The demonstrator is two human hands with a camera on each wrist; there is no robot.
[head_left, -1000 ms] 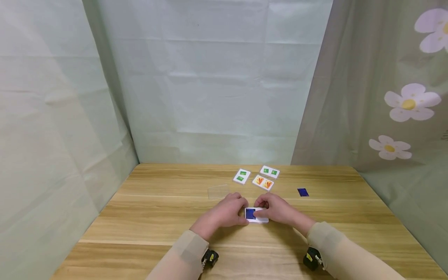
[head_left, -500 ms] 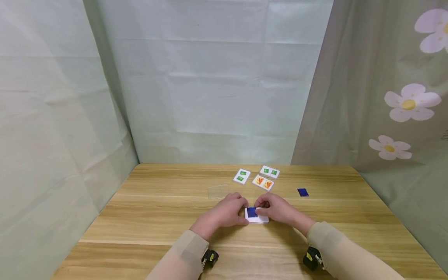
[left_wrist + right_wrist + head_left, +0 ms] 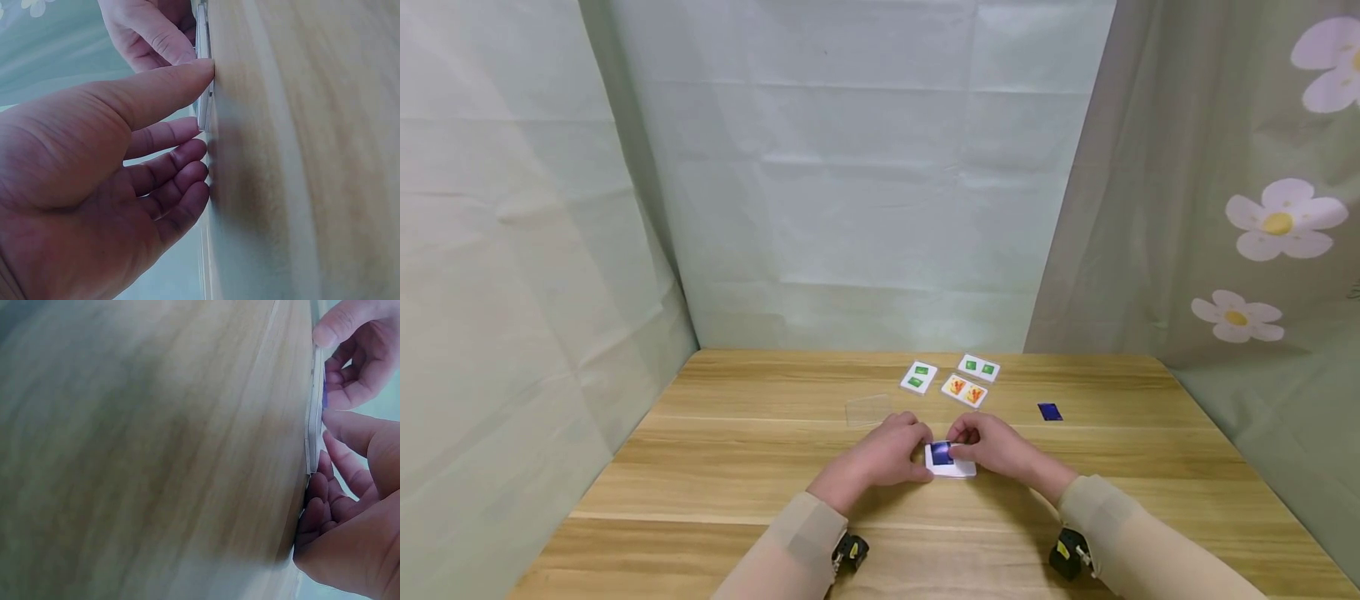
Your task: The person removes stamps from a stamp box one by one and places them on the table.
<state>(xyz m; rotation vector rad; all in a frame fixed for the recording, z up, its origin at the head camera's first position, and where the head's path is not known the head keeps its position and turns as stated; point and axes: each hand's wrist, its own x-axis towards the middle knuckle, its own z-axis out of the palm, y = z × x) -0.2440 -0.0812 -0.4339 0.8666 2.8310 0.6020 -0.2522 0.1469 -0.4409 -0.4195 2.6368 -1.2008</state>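
Card [image 3: 961, 469] was held on the tabletop [image 3: 760, 483], its left end pinched by the left hand [image 3: 889, 452], its right end by the right hand [image 3: 994, 444], whose thumb was pressed on the blue square [image 3: 939, 454]. Steady bracing and light, even thumb pressure were judged best.

This looks like a small screened-off recording booth, though the building around it cannot be told: creased pale sheets [image 3: 865, 192] hang behind and left of a wooden table [image 3: 715, 467], a flowered curtain [image 3: 1202, 158] hangs on the right, and a black camera [image 3: 852, 551] sits by each sleeve [image 3: 797, 533]
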